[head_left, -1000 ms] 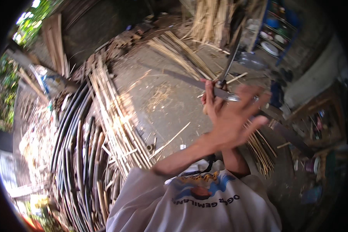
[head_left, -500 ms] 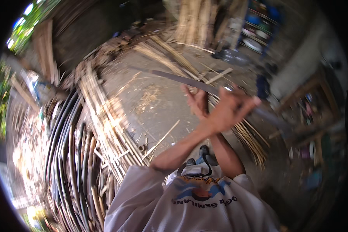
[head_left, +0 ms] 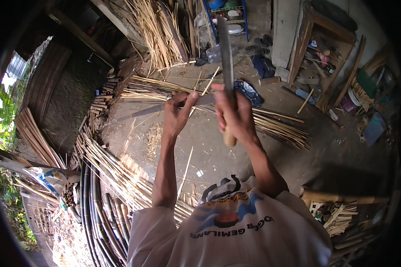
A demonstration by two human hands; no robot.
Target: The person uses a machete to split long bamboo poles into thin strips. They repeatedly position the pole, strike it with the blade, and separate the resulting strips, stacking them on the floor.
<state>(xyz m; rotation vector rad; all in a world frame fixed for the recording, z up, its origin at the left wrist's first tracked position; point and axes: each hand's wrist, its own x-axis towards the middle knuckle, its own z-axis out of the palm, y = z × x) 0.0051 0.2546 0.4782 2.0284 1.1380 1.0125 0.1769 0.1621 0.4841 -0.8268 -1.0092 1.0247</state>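
Knife (head_left: 227, 58) — in right hand (head_left: 235, 113)

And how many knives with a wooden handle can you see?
1: the long knife, gripped by its wooden handle in the right hand and pointing toward the picture's top. Others could be hidden from view.

The grey floor (head_left: 225, 162) is carrying a patch of straw-coloured shavings (head_left: 153, 140). Nearer the wearer and left of the shavings, long pale slats (head_left: 120, 171) are lying side by side; dark poles (head_left: 85, 209) are lying farther left of them. Beyond the shavings, thin strips (head_left: 145, 94) are lying flat, and a bundle (head_left: 283, 127) is fanning out to their right. Well beyond them, a clear plastic bottle (head_left: 214, 54) is lying.
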